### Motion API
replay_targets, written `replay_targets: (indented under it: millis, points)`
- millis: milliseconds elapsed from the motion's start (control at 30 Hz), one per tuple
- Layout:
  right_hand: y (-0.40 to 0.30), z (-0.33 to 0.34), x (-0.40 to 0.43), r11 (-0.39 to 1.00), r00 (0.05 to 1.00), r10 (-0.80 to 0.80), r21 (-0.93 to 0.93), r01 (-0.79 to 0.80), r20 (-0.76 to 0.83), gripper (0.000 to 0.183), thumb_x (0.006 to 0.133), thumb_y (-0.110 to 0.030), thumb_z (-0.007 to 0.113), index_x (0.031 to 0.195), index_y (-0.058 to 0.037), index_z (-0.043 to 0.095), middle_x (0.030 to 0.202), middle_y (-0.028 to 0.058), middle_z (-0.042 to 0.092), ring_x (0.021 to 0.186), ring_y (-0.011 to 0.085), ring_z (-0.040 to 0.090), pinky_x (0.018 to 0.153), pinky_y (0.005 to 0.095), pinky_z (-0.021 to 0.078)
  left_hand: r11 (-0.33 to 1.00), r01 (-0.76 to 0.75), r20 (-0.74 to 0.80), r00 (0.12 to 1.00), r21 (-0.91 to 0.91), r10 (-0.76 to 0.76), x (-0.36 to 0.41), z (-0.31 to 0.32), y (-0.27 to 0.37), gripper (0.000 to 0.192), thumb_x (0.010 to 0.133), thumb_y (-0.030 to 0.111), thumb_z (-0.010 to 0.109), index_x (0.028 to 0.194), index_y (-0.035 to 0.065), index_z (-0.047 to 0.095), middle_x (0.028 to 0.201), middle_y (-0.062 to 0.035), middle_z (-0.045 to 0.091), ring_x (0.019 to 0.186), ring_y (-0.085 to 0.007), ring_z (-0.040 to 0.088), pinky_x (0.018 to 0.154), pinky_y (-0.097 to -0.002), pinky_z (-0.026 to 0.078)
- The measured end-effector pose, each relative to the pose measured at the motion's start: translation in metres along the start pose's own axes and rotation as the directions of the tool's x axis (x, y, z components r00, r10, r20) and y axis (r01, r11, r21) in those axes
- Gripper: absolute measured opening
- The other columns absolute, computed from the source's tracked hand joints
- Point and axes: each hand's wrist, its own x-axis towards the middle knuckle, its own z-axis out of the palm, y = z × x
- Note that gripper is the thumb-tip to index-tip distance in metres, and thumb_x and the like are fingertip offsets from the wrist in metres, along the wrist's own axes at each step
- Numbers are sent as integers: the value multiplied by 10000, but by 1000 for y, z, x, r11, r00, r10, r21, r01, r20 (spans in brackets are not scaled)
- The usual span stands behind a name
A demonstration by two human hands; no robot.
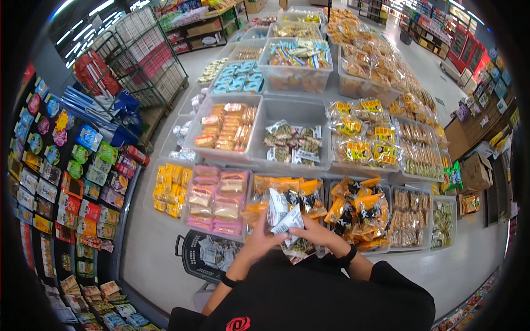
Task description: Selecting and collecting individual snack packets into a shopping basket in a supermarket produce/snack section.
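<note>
Low in front of my body, my left hand (257, 240) grips white-backed snack packets (285, 219) from the left side. My right hand (318, 232) holds the same bunch from the right, its thumb across the front packet. Below the hands, another clear-fronted packet (299, 250) with greenish contents shows partly. Similar packets (295, 142) lie loosely in a translucent plastic bin (285, 107) ahead. Down to the left, a black plastic basket (192, 267) contains several silvery-white packets (217, 253). Just beyond my hands is a bin of orange-and-black snack packets (308, 190).
Pink-wrapped cakes (203, 200) and yellow packets (172, 188) fill bins on the left. More orange-and-black packets (362, 207) sit to the right. A hanging snack rack (78, 182) lines the left side, with a wire roll cage (145, 53) behind it.
</note>
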Motion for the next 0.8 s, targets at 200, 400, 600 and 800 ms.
replay_targets:
  millis: [200,400,600,800]
  points:
    - [-21,-6,-17,998,999,29,-58,-31,-33,494,947,-285,643,1304,9,470,1127,82,610,1016,135,562,892,314,479,992,-62,-6,998,110,63,8,1,-33,803,936,152,618,1531,-11,103,1476,-158,344,1327,-228,375,1102,-358,310]
    - [-13,-8,-22,986,997,-45,-161,34,-66,645,888,-292,700,1372,10,399,1199,124,599,1072,175,571,950,336,453,996,-84,-41,996,22,85,-3,18,-15,740,963,224,574,1519,-25,155,1471,-168,356,1351,-233,354,1115,-359,285]
    - [-5,0,-31,986,996,-55,-162,43,-69,899,833,-289,757,1495,8,227,1318,181,506,1182,212,519,1012,341,409,999,-46,-27,999,3,46,-10,12,-19,578,946,204,601,1416,-41,370,1343,-106,444,1255,-177,444,1010,-325,407]
    - [4,7,-37,997,996,-44,-61,39,-78,1028,729,-303,846,1475,26,221,1347,184,478,1248,240,481,1051,353,380,985,-113,52,993,127,107,-11,9,-17,480,938,186,599,1339,-47,475,1240,-84,487,1208,-180,482,986,-315,419]
